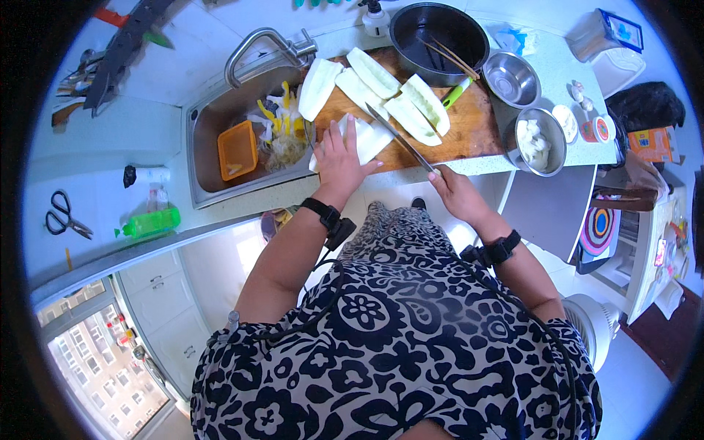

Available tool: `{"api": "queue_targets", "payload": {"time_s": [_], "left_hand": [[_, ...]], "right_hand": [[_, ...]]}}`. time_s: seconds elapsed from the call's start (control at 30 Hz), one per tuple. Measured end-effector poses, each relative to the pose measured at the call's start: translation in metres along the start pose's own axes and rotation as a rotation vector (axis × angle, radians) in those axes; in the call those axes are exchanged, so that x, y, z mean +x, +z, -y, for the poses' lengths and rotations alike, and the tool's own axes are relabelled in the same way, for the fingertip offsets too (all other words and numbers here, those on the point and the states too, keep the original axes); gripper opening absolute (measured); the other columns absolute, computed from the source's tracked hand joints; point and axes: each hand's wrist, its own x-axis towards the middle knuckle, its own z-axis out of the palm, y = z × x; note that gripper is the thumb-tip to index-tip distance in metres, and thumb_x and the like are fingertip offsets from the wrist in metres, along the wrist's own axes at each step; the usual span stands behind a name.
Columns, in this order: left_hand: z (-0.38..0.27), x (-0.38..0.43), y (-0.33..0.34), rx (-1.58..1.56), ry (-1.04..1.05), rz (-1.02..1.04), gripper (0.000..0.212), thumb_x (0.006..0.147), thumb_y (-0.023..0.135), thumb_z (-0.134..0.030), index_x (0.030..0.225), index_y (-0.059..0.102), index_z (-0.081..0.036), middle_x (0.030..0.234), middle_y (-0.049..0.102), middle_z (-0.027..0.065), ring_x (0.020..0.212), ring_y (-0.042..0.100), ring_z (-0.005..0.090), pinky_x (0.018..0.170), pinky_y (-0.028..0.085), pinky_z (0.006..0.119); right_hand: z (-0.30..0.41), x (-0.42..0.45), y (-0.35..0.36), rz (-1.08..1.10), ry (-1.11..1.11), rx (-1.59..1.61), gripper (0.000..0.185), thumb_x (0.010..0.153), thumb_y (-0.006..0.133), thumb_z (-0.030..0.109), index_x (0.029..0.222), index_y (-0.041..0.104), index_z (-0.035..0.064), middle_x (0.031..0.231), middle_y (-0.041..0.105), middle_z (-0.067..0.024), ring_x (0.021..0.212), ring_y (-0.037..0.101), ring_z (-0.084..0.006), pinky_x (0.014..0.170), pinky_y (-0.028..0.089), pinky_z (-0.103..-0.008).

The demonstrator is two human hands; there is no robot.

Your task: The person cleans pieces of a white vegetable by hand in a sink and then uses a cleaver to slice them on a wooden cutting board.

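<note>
My left hand (336, 157) lies with fingers spread on a pale piece (374, 138), apparently a peeled gourd half, near the front edge of a wooden cutting board (478, 129). My right hand (454, 190) grips the handle of a kitchen knife (404, 140). The blade slants up and left, its tip by the other pieces. Several peeled, hollowed gourd halves (373, 72) lie farther back on the board, one (320, 89) reaching over the sink's side. A green-handled tool (456, 92) rests beside them, partly hidden.
Left of the board is a steel sink (206, 159) with an orange basket (237, 151), peelings (286, 129) and a faucet (264, 36). A dark pot (418, 27) holding chopsticks (451, 55) stands behind. Rightward are a steel bowl (511, 80) and another bowl with white pieces (533, 146).
</note>
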Motion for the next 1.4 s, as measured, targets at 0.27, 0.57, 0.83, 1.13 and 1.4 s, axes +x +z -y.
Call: {"api": "queue_targets", "payload": {"time_s": [0.27, 0.57, 0.83, 1.13, 1.4], "left_hand": [[0.021, 0.014, 0.016, -0.089, 0.095, -0.130, 0.090, 0.075, 0.065, -0.044, 0.143, 0.019, -0.008, 0.137, 0.029, 0.0274, 0.126, 0.031, 0.0403, 0.104, 0.023, 0.053], [0.030, 0.038, -0.019, -0.179, 0.149, 0.200, 0.084, 0.067, 0.064, -0.018, 0.142, 0.026, -0.017, 0.131, 0.036, 0.0279, 0.115, 0.042, 0.0407, 0.096, 0.038, 0.047], [0.032, 0.032, -0.015, -0.016, 0.261, 0.087, 0.073, 0.074, 0.056, -0.013, 0.141, 0.029, -0.026, 0.141, 0.021, 0.0294, 0.116, 0.043, 0.0423, 0.091, 0.043, 0.048], [0.024, 0.039, -0.024, 0.104, 0.252, 0.266, 0.062, 0.082, 0.054, -0.013, 0.139, 0.033, -0.025, 0.144, 0.016, 0.0269, 0.124, 0.036, 0.0417, 0.098, 0.041, 0.044], [0.039, 0.038, 0.000, -0.061, 0.199, 0.094, 0.073, 0.077, 0.055, -0.006, 0.142, 0.026, -0.024, 0.139, 0.025, 0.0282, 0.118, 0.040, 0.0445, 0.099, 0.037, 0.047]], "right_hand": [[-0.002, 0.004, -0.014, 0.038, -0.011, -0.085, 0.039, 0.095, 0.044, 0.033, 0.105, 0.053, -0.0029, 0.081, 0.060, -0.0279, 0.080, 0.059, -0.0430, 0.069, 0.045, -0.0469], [-0.018, -0.012, -0.019, 0.018, 0.043, -0.032, 0.042, 0.095, 0.043, 0.035, 0.115, 0.051, -0.0013, 0.086, 0.061, -0.0283, 0.085, 0.058, -0.0432, 0.073, 0.045, -0.0460], [-0.022, -0.022, -0.024, 0.016, 0.043, -0.011, 0.042, 0.095, 0.043, 0.036, 0.114, 0.051, -0.0003, 0.083, 0.061, -0.0279, 0.082, 0.058, -0.0432, 0.071, 0.045, -0.0461], [-0.029, -0.027, -0.023, 0.013, 0.064, -0.026, 0.041, 0.095, 0.043, 0.036, 0.115, 0.052, 0.0017, 0.083, 0.061, -0.0262, 0.082, 0.059, -0.0417, 0.072, 0.046, -0.0456], [-0.028, -0.028, -0.025, -0.019, 0.021, -0.011, 0.040, 0.095, 0.044, 0.035, 0.115, 0.052, 0.0013, 0.086, 0.062, -0.0264, 0.084, 0.060, -0.0415, 0.074, 0.046, -0.0446]]}}
